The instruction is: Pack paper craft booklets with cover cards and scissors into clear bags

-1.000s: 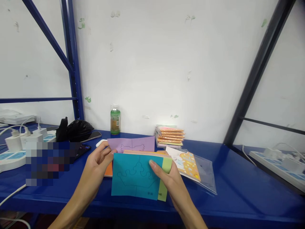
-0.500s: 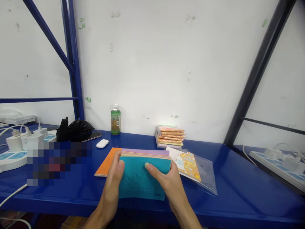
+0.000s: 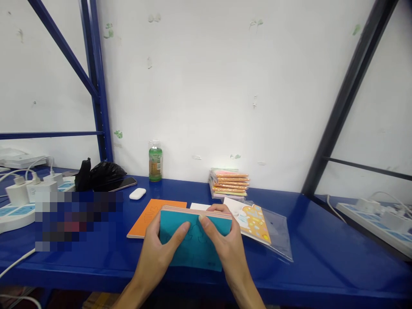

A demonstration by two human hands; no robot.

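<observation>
White wall fills most of the frame, above a blue bench. Low in the middle is the paper stack. Its long side runs left to right, and its blue front faces the person. The left hand pinches the left end and the right hand pinches the right end, so both are just as near. Both thumbs press on the front. The orange paper lies to the left, beyond the left hand.

From the wearer's head, looking forward and down across the table, apparently close.
</observation>
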